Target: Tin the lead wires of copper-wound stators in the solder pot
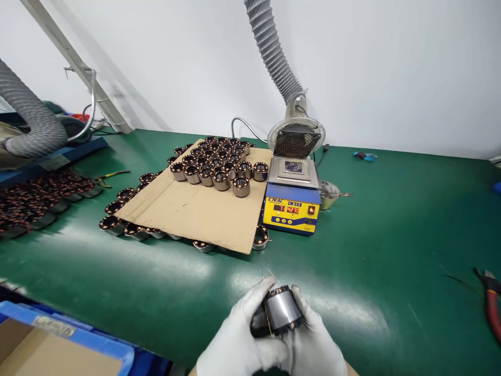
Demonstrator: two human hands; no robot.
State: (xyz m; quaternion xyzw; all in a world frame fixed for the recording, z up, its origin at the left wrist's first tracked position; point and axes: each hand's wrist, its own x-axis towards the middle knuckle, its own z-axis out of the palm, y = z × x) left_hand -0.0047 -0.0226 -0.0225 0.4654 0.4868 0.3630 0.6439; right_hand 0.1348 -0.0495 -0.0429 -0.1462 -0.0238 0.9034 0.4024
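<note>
Both of my hands wear white gloves and meet near the table's front edge. My left hand and my right hand are closed together around one wound motor stator, a grey metal ring with copper coils and thin wire leads sticking up from it. Farther back, a sheet of cardboard carries several more stators in rows. A yellow and blue solder pot with a lit red display stands just right of the cardboard.
A grey fume hose with a fan hangs over the solder pot. More stators lie at far left under another hose. Red-handled pliers lie at the right edge, a small metal dish sits beside the pot, and a blue bin sits front left.
</note>
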